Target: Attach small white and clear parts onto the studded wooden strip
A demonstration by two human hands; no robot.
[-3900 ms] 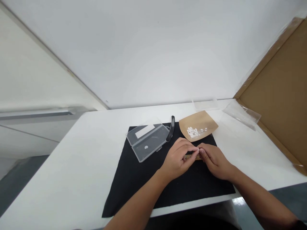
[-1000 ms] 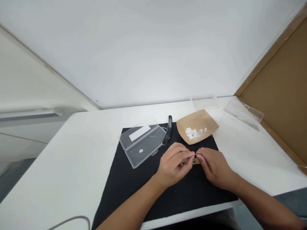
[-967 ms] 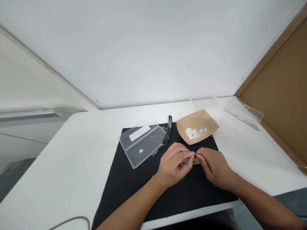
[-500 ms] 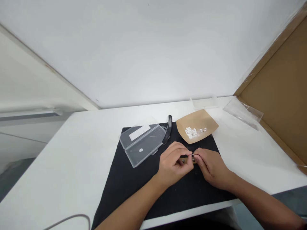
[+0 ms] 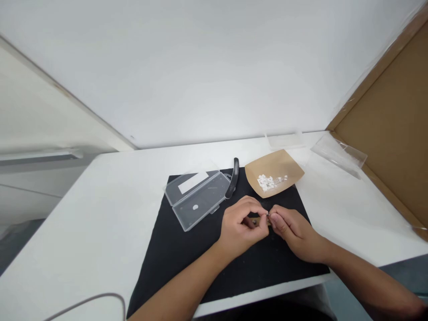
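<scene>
One tiny piece (image 5: 268, 215), dark and shiny, sits where my fingertips meet, over the right-hand part of the black mat (image 5: 187, 254), toward the front edge of the desk (image 5: 83, 214); too small to identify. My left hand (image 5: 243, 224) is narrow at the tips, thumb and forefinger nearly together at the piece. My right hand (image 5: 296, 232) is closed, thumb against forefinger, tips at the same spot; cannot tell which hand bears the piece.

Just below the fingertips: a brown strip (image 5: 259, 221) with a round metal stud (image 5: 254, 221), partly hidden by both hands. Cannot tell whether it touches the mat.

Beyond my hands, a brown paper tray (image 5: 290, 167) overlaps the mat's far right corner, white bits (image 5: 266, 182) heaped in it. Left of the tray, a curved black handle (image 5: 233, 178) lies against the end of a clear case (image 5: 200, 205), opened flat, white label (image 5: 193, 182) on its lid.

Farther out: clear plastic pieces (image 5: 339, 156) near the desk's far right corner, beside a cardboard panel (image 5: 394, 125) along the right edge. Thin cable (image 5: 100, 296) at the near left, by the mat's corner.
</scene>
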